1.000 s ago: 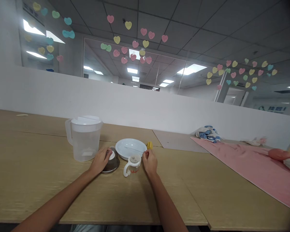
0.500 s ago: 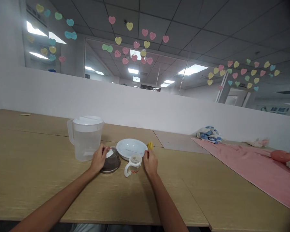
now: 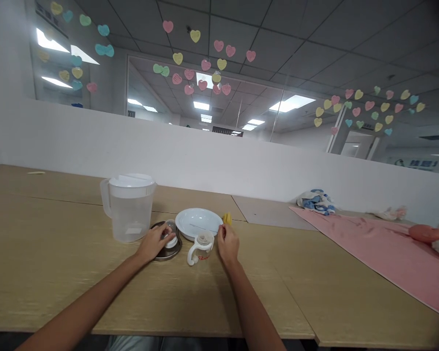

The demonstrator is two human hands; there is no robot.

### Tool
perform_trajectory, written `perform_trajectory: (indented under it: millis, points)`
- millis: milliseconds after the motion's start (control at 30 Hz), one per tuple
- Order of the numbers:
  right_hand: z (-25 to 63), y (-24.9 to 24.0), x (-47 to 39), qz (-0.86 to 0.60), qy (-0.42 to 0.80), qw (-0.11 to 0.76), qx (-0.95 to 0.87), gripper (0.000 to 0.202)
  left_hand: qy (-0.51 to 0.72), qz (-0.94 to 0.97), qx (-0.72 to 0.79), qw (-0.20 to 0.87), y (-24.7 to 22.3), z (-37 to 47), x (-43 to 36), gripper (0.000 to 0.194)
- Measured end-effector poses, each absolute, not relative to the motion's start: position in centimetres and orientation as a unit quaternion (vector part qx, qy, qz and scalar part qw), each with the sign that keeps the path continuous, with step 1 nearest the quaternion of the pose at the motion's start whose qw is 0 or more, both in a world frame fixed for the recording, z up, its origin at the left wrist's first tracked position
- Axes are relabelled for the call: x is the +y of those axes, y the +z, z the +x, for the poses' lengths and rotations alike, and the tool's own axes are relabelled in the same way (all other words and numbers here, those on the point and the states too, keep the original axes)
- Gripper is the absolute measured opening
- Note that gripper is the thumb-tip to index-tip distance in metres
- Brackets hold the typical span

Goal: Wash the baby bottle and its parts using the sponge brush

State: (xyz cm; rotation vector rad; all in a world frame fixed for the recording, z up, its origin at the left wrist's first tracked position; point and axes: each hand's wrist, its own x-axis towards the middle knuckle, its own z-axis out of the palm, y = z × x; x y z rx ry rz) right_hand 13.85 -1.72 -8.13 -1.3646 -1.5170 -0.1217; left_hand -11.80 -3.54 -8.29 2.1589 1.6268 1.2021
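Note:
My left hand [image 3: 155, 242] curls over a small white-and-clear round container [image 3: 171, 242], its fingers closed against the side. Beneath these lies a dark round metal tray [image 3: 164, 256], partly hidden by the hand. With fingertips pinched, my right hand [image 3: 228, 242] holds a thin pale stick [image 3: 205, 228] that reaches over the white plate [image 3: 183, 220]. Between my hands stands a clear cup [image 3: 203, 247] with a white handle and red lettering. A yellow object [image 3: 227, 218] shows just behind my right fingers; its kind is unclear.
A lidded translucent pitcher [image 3: 131, 214] stands left of the tray. Pink cloth [image 3: 366, 239] covers the table's right side, with a bunched blue-and-white cloth [image 3: 316, 202] at its far edge. An orange-red item [image 3: 426, 234] lies far right. A low white wall [image 3: 212, 161] runs behind the table.
My left hand has shifted slightly right and spread its fingers over the white-and-clear container, which now sits lower. More of the tray's rim shows. My right hand stays put with the stick.

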Motion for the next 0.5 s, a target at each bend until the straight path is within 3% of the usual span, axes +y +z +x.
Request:
perform_trajectory:
  millis: [167,300,500]
  points:
    - [13.8,-8.0,-1.9,-0.564,-0.057,0.521,-0.639,0.038,0.334,0.743,0.558,0.159,-7.8,-12.6,-3.6,0.039]
    - [13.7,-8.0,-2.0,-0.568,-0.063,0.516,-0.638,0.037,0.362,0.741,0.525,0.212,-7.5,-12.9,-3.7,0.037]
    - [13.7,-8.0,-2.0,-0.573,-0.066,0.504,-0.643,0.033,0.332,0.771,0.523,0.150,-7.4,-13.0,-3.4,0.034]
